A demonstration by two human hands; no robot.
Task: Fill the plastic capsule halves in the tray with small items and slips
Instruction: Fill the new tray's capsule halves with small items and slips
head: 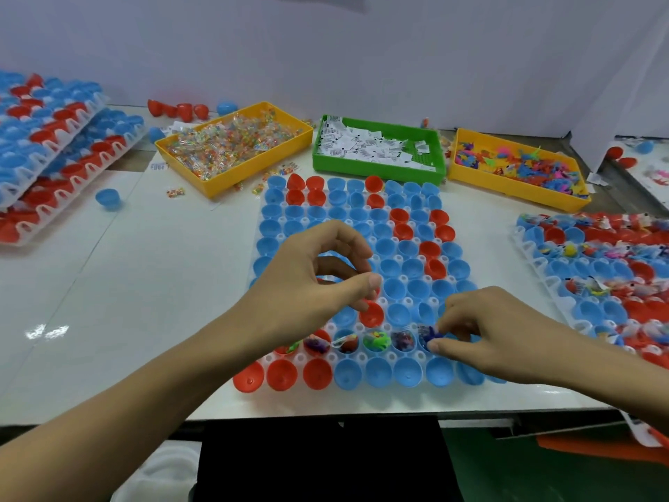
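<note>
A white tray of blue and red capsule halves lies in the middle of the table. In its second row from the front, several halves hold small coloured toys and clear packets. My right hand pinches a small blue toy between thumb and fingertips, right over a blue half in that row. My left hand hovers above the tray's left-middle part with its fingers loosely curled; nothing shows between them.
At the back stand a yellow bin of candy packets, a green bin of paper slips and a yellow bin of plastic toys. Stacked capsule trays sit far left, a filled tray at right. Loose halves lie about.
</note>
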